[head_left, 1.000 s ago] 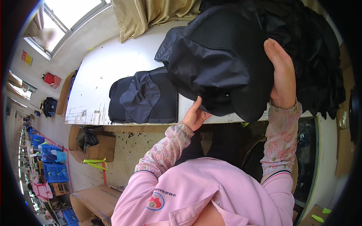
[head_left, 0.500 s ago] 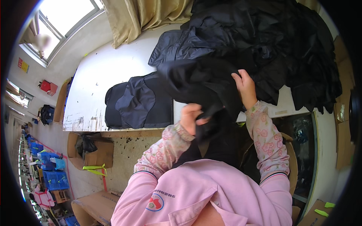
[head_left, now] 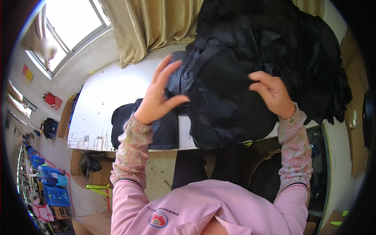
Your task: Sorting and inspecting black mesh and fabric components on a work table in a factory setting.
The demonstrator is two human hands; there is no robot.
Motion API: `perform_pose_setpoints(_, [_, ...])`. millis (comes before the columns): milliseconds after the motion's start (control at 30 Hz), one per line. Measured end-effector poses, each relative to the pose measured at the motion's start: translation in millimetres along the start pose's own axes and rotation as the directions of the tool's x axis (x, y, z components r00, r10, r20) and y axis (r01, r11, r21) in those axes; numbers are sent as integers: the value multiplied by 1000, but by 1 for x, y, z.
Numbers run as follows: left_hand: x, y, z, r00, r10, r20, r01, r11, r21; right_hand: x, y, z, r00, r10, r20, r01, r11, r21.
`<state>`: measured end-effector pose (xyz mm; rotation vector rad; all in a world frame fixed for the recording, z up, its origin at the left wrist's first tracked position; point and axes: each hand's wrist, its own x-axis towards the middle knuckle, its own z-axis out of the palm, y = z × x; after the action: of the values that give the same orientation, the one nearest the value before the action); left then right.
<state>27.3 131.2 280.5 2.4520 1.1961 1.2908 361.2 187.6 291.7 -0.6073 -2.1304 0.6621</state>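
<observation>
A black fabric piece [head_left: 231,103] lies spread on the near part of the table, its lower edge reaching over the table's front. My left hand [head_left: 158,94] is raised to the left of it, fingers spread and holding nothing. Above the fabric's right side is my right hand [head_left: 272,92], its thumb and fingers curved with a gap between them and nothing visible in it. Partly behind my left forearm, a flat dark padded piece [head_left: 164,131] rests at the table's front edge.
A large heap of black fabric pieces [head_left: 282,35] covers the back right of the white table [head_left: 96,94]. Beige curtains [head_left: 156,27] hang behind. Open cardboard boxes [head_left: 103,174] stand below at the left; blue crates [head_left: 56,194] sit farther off.
The black fabric, earlier bunched and lifted between both hands, now lies spread on the table. Both hands have let go; my left hand has moved left and up, my right slightly right.
</observation>
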Motion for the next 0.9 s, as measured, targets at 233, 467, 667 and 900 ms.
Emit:
perform_pose_setpoints(233, [95, 27, 0, 866, 307, 395, -389, 910, 146, 19, -31, 24, 986, -167, 6, 159, 927, -339])
perform_pose_setpoints(467, [102, 4, -39, 945, 26, 325, -163, 902, 401, -33, 16, -12, 997, -25, -71, -20, 822, -570])
perform_pose_setpoints(667, [108, 5, -39, 952, 110, 286, -224, 886, 406, -33, 20, -34, 996, 42, -80, -78, 836, -543])
perform_pose_setpoints(900, [104, -3, -39, 932, 239, 273, -331, 867, 371, -56, 61, -71, 842, 525, 123, -534, 844, 55])
